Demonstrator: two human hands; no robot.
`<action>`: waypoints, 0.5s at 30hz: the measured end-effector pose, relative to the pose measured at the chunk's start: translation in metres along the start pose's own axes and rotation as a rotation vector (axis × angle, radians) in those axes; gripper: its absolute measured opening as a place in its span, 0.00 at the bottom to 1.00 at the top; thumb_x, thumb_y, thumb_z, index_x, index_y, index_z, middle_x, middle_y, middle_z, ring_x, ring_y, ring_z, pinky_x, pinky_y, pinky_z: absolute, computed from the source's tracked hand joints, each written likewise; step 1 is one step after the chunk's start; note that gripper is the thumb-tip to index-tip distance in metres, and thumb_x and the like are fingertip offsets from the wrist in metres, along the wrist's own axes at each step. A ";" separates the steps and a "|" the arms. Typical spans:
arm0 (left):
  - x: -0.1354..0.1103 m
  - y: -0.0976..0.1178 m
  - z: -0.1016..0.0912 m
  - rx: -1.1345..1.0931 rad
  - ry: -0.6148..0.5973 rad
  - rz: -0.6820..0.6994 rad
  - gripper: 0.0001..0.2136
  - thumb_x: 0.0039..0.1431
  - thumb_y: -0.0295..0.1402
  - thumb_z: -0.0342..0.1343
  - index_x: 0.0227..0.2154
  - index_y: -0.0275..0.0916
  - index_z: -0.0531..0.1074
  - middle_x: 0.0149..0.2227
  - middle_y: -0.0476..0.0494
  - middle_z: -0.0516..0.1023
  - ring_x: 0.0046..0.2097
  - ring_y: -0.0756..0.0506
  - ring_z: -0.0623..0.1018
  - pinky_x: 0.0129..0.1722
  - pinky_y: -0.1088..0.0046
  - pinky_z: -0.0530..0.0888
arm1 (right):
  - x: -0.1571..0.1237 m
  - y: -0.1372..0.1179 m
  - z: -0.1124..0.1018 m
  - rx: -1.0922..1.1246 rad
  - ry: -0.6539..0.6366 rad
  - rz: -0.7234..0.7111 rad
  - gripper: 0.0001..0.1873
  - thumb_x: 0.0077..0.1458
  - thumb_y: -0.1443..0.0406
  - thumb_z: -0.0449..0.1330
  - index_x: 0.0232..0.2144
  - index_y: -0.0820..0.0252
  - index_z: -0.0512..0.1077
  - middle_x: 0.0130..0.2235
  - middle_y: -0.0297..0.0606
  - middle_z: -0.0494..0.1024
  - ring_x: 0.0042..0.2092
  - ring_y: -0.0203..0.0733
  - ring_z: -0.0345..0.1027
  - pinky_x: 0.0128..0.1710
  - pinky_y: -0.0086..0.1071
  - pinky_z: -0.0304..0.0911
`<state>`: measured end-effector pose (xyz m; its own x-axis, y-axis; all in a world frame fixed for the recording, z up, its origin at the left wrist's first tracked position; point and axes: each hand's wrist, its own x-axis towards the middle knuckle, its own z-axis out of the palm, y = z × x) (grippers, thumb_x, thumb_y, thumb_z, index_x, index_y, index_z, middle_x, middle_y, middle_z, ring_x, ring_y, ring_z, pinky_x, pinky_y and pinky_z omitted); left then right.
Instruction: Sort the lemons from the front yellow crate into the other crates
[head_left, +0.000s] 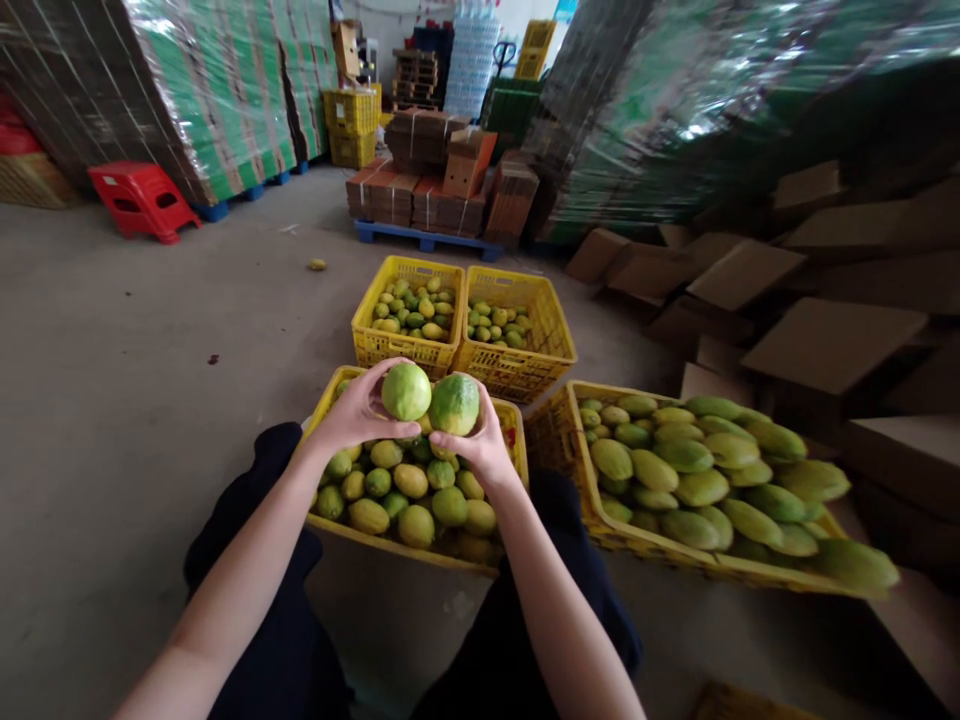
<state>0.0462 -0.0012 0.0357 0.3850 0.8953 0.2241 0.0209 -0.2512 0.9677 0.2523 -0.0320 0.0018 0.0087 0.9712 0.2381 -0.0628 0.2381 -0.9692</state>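
Note:
My left hand (355, 410) is closed around a light green papaya (406, 391), its rounded end facing me. In my right hand (487, 446) is a second papaya (454, 404), darker green on top and paler below. The two fruits are side by side, nearly touching, above a yellow plastic crate (405, 545) between my knees. Many green and yellow papayas (411, 480) fill that crate, and my hands cover some of them.
Two yellow crates (517, 372) partly filled with fruit stand ahead. At right, another crate (637, 540) is heaped with long papayas (701, 488). Cardboard boxes (832, 345) pile up beyond it. Back left are a red stool (142, 200) and a loose fruit (316, 265) on the floor.

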 end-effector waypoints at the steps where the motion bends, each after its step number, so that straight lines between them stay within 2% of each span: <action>1: 0.000 0.001 0.001 -0.008 0.024 0.010 0.36 0.41 0.39 0.75 0.55 0.42 0.70 0.55 0.36 0.76 0.53 0.37 0.80 0.48 0.64 0.80 | -0.001 0.000 0.000 -0.006 -0.007 -0.008 0.49 0.32 0.52 0.78 0.56 0.53 0.63 0.55 0.44 0.76 0.56 0.53 0.73 0.58 0.49 0.71; 6: 0.003 -0.001 0.007 0.071 0.145 0.058 0.39 0.37 0.36 0.76 0.54 0.43 0.66 0.54 0.40 0.74 0.53 0.39 0.78 0.52 0.64 0.77 | -0.005 -0.004 0.002 -0.019 -0.062 0.003 0.52 0.36 0.56 0.77 0.61 0.52 0.59 0.58 0.45 0.73 0.57 0.53 0.72 0.58 0.49 0.70; 11: 0.008 -0.009 0.011 0.149 0.148 0.130 0.36 0.41 0.32 0.73 0.54 0.43 0.65 0.57 0.38 0.71 0.60 0.37 0.73 0.60 0.60 0.71 | -0.004 -0.005 0.004 0.055 -0.049 -0.002 0.53 0.36 0.61 0.75 0.63 0.53 0.58 0.60 0.45 0.73 0.60 0.55 0.70 0.60 0.50 0.69; 15: 0.004 -0.007 0.014 0.005 0.102 0.105 0.37 0.42 0.32 0.73 0.57 0.46 0.65 0.61 0.39 0.68 0.62 0.36 0.71 0.59 0.61 0.72 | -0.005 -0.001 0.004 0.138 0.055 0.026 0.48 0.33 0.67 0.75 0.58 0.52 0.63 0.59 0.41 0.74 0.60 0.52 0.69 0.61 0.46 0.67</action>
<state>0.0606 -0.0010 0.0278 0.2896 0.8965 0.3352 -0.0096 -0.3474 0.9377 0.2480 -0.0368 0.0014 0.0598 0.9768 0.2059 -0.2007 0.2138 -0.9560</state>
